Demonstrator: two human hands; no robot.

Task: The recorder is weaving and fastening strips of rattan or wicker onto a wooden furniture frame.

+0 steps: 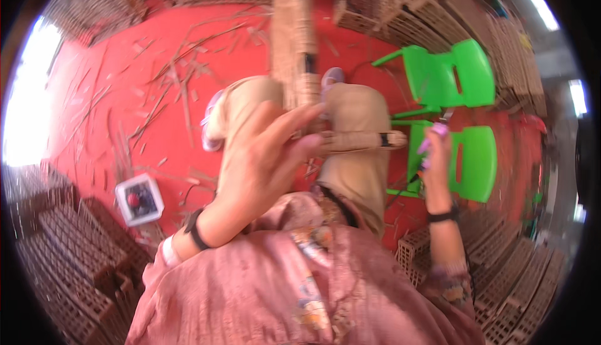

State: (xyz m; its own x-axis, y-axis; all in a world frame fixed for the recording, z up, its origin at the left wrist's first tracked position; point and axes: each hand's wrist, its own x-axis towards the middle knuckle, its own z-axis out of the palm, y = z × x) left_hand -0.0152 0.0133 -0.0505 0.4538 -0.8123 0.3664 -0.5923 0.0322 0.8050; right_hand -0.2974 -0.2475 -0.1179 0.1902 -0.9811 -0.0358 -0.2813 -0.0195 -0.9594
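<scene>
Between my knees stands a long tan piece that looks like woven cane or wrapped strips (292, 38), running away from me. A shorter tan crosspiece (360, 140) with a dark band juts right over my thigh. My left hand (263, 157) is over the near end of the long piece, fingers stretched and thumb apart. Motion blur and the hand itself hide whether it touches the piece. Off to the right, my right hand (437, 167) is closed around a purple hand tool (436, 133) with a slim tip, its exact kind unclear, above a green chair.
Two green plastic chairs (472, 73) stand on the right. A white square tray (139, 200) with dark contents and a red round thing sits left on the red floor (94, 138). Scrap strips litter the floor. Stacks of brown lattice pieces (62, 263) line the sides and back.
</scene>
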